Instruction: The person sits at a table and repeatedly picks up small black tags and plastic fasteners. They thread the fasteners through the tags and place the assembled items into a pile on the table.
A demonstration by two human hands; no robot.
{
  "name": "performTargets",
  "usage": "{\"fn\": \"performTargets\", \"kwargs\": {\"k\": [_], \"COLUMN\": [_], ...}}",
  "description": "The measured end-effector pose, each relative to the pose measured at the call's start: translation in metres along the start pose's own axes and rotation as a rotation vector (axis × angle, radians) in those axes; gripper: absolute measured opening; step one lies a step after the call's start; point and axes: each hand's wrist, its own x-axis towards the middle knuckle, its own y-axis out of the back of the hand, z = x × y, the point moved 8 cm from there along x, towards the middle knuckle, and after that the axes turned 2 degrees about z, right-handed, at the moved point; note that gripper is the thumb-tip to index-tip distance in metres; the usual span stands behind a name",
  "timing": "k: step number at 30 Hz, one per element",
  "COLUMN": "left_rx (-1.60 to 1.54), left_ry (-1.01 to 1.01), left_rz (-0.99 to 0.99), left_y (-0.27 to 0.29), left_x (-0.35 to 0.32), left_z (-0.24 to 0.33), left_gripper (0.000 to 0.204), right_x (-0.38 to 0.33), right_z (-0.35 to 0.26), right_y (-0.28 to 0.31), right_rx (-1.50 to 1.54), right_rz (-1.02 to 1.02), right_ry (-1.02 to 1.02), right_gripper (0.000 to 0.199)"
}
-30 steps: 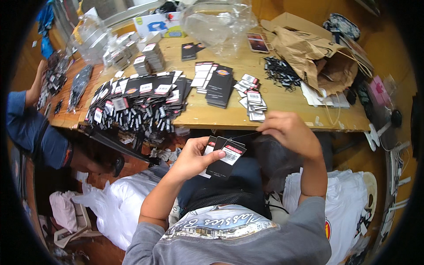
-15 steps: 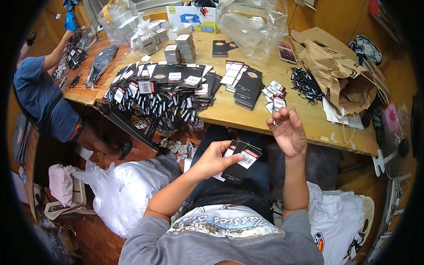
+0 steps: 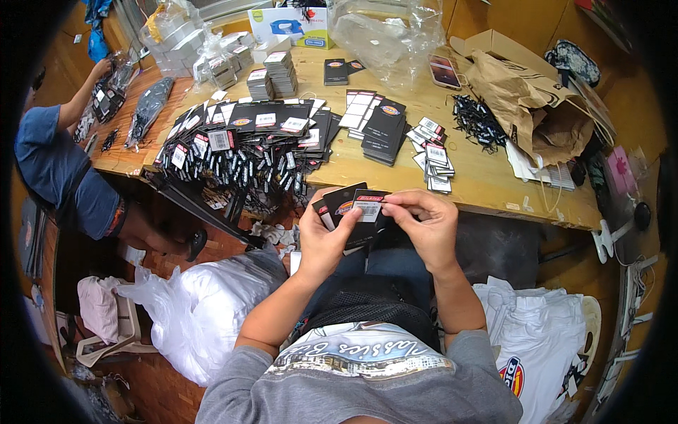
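Observation:
Over my lap, my left hand [image 3: 323, 237] is closed around a few fanned black hang tags [image 3: 359, 232], its thumb pressing on the front. The top tag carries a red band and a white barcode sticker [image 3: 369, 211]. My right hand [image 3: 428, 225] pinches at the right edge of these tags; a bit of dark string shows by its fingertips, mostly hidden. Beyond my hands on the table lie a stack of larger black tags [image 3: 385, 134], small white barcode cards [image 3: 435, 157] and a heap of black tag strings [image 3: 474, 121].
A large pile of strung tags [image 3: 244, 141] hangs over the wooden table's [image 3: 494, 191] front edge. A phone [image 3: 444, 73] and brown paper bag [image 3: 526, 92] lie at right. White plastic sacks [image 3: 212, 311] stand left, white garments [image 3: 533, 332] right. Another person [image 3: 60, 166] works at far left.
My right hand has come down and left from its raised position, where it drew a thin black string, to the tags' edge. My left hand has lifted the tags slightly up and left.

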Motion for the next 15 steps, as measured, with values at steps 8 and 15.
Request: {"fn": "performTargets", "kwargs": {"k": [8,15], "left_rx": [0.209,0.345], "left_ry": [-0.184,-0.305], "left_rz": [0.036,-0.073], "left_y": [-0.008,-0.018], "left_x": [-0.008,-0.010], "left_z": [0.022,0.028], "left_gripper": [0.022,0.025], "right_x": [-0.001,-0.006], "right_z": [0.002,0.017], "right_y": [0.000,-0.004], "right_rx": [0.057,0.337], "right_rz": [0.018,-0.061], "right_ry": [0.054,-0.142], "right_gripper": [0.006,0.005]}}
